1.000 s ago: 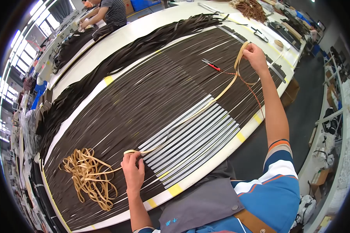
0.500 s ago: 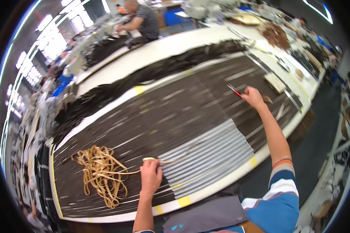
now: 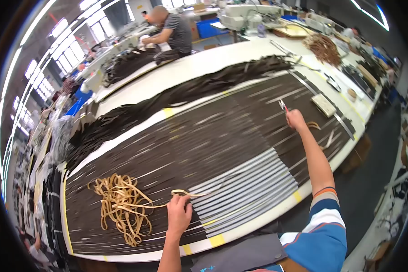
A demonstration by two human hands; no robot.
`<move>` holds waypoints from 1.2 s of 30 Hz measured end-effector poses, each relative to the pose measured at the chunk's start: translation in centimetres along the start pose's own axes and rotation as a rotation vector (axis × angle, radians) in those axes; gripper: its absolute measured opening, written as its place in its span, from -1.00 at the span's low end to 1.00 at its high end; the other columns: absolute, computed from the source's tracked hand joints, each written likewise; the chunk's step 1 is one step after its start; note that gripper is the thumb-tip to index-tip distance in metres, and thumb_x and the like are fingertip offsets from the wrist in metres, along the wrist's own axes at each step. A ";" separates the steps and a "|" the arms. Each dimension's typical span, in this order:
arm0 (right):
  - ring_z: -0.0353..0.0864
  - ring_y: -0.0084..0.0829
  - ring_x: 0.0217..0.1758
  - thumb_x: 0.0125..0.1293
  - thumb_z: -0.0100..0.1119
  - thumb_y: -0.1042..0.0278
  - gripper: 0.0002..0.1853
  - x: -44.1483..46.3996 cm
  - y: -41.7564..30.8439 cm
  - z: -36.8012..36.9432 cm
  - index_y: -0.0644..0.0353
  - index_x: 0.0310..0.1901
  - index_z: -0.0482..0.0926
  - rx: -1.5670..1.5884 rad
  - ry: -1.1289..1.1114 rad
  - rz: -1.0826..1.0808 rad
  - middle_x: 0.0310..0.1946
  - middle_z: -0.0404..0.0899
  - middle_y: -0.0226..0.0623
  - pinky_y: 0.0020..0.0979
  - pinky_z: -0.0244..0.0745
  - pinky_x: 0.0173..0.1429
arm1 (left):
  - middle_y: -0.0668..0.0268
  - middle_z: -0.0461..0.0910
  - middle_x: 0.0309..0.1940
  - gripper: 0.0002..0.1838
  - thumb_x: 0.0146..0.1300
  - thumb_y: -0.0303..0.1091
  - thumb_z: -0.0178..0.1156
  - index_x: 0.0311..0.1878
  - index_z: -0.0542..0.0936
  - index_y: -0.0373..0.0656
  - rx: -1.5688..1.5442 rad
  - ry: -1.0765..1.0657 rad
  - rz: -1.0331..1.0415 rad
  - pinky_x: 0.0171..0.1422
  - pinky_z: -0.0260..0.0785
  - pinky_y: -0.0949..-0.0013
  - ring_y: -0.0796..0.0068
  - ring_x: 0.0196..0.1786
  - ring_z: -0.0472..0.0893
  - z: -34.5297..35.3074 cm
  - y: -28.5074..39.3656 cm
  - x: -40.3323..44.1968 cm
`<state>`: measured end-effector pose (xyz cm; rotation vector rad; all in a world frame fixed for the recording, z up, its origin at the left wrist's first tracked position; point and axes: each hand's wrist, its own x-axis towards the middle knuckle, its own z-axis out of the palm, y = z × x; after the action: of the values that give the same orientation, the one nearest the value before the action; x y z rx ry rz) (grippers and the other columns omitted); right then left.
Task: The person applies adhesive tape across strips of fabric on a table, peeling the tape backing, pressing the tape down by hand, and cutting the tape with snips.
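Observation:
My left hand (image 3: 179,214) has its fingers closed on a narrow tan strap (image 3: 157,206) running from a tangled strap pile (image 3: 122,204) on the left. Past my fingers, a short loop of the strap curls over the edge of light grey strips (image 3: 245,190), its far end blurred. My right hand (image 3: 296,119) is stretched out over the far right of the table and grips red-handled scissors (image 3: 283,107), their blades pointing away and slightly apart. Dark brown strips (image 3: 208,131) lie in rows beneath both hands. Nothing is between the blades.
A thick dark bundle (image 3: 177,93) runs along the table's far side. A pale block (image 3: 323,105) and cut tan scraps (image 3: 313,125) lie right of the scissors. Brown strips (image 3: 323,47) are heaped farther back. Another person (image 3: 177,34) sits at a bench beyond, near sewing machines (image 3: 249,17).
The view has shifted slightly. The scissors now point more upright, with their blades spread. My left hand still grips the strap, whose loop past my fingers stands slightly higher.

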<state>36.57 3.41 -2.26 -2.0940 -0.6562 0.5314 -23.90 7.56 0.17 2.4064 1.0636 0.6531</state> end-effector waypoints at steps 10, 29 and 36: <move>0.61 -0.47 -0.38 0.33 -0.03 0.49 -0.91 -7.8 2.7 -10.6 0.22 -0.19 0.47 0.863 0.040 -0.101 -0.32 0.62 -0.25 -0.35 0.62 -0.26 | 0.15 0.44 0.04 -0.57 0.11 -0.56 0.28 0.10 0.54 -0.21 0.100 -0.065 -0.005 0.25 0.22 0.12 0.11 0.12 0.42 -0.5 -0.4 1.3; 0.50 -0.39 -0.57 0.31 0.16 0.20 -0.76 -8.1 6.0 -6.6 0.20 -0.36 0.43 0.299 0.221 0.121 -0.54 0.49 -0.30 -0.31 0.48 -0.48 | 0.23 0.51 -0.20 -0.87 0.11 -0.53 0.28 -0.25 0.57 -0.19 0.162 0.034 0.096 0.10 0.22 0.15 0.17 -0.02 0.46 -0.3 -1.5 2.9; 0.61 0.08 -0.05 0.16 0.36 0.04 -0.51 -10.0 4.6 -4.1 0.44 -0.22 0.62 -0.534 0.340 -0.050 -0.19 0.59 0.19 -0.08 0.51 0.07 | 0.24 0.54 -0.20 -0.87 0.11 -0.50 0.27 -0.26 0.57 -0.18 0.196 0.001 0.119 0.15 0.19 0.15 0.20 -0.01 0.47 -0.8 -1.2 2.7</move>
<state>32.43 -7.60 -2.49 -2.5724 -0.6984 -0.0486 -23.36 10.52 0.80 2.6544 1.0343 0.6148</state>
